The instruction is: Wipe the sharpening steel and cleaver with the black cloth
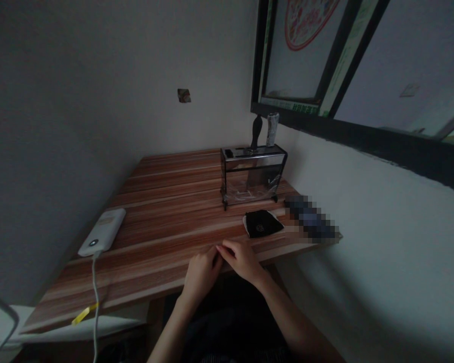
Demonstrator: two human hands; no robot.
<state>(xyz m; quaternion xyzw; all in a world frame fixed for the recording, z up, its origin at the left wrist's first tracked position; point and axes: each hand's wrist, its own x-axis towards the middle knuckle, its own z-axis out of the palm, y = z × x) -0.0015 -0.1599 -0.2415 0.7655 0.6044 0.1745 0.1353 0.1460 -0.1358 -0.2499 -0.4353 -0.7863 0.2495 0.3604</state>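
Note:
At the front edge of the wood-grain table [166,212], my left hand [203,269] and my right hand [242,259] rest close together. Their thumbs and fingertips meet, with the other fingers curled under and partly hidden. I see nothing held in either hand. Just beyond my right hand lies a flat black cloth piece [263,223] with a white edge and a small round mark. Behind it stands a knife block [251,174] with clear sides, partly wrapped in plastic film. Out of its top rise a black handle [256,132] and a plastic-wrapped handle [272,128].
A white power bank [104,232] lies at the table's left, with a white cable [95,302] hanging over the front edge past a yellow tag [83,313]. At the right edge is a blurred dark object [312,219]. Walls border the table; a dark-framed window [306,118] is at right.

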